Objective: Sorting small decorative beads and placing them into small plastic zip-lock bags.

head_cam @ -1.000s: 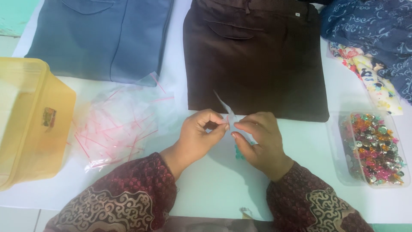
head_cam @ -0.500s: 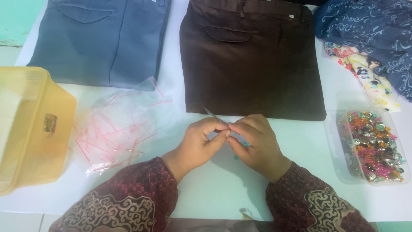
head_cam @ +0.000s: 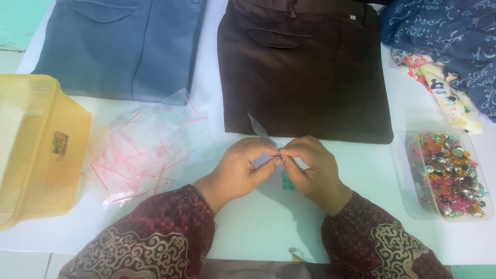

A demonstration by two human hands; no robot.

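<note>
- Your left hand and your right hand meet at the middle of the white table, just in front of the brown trousers.
- The fingertips of both hands are pressed together at one spot, and they pinch a small clear bag between them.
- One corner of this small bag stands up above your fingers and it lies over the lower edge of the brown trousers.
- Under your right hand you can see some small green pieces; they seem to be inside the lower part of the bag, but I cannot tell this for sure.
- The other fingers of each hand are curled in, not spread.
- To the left of your left hand there is a loose pile of empty clear bags with red closing strips; it lies near the hand but does not touch it.
- Further left, a yellow plastic box stands at the edge of the table.
- To the right of your right hand, well apart from it, a clear tray is full of colourful beads and shiny stones.
- At the far side, the folded blue-grey trousers lie beside the brown ones.
- At the top right corner there is a dark blue patterned cloth and below it a floral cloth.
- Both your sleeves are dark red with a pale pattern.
</note>
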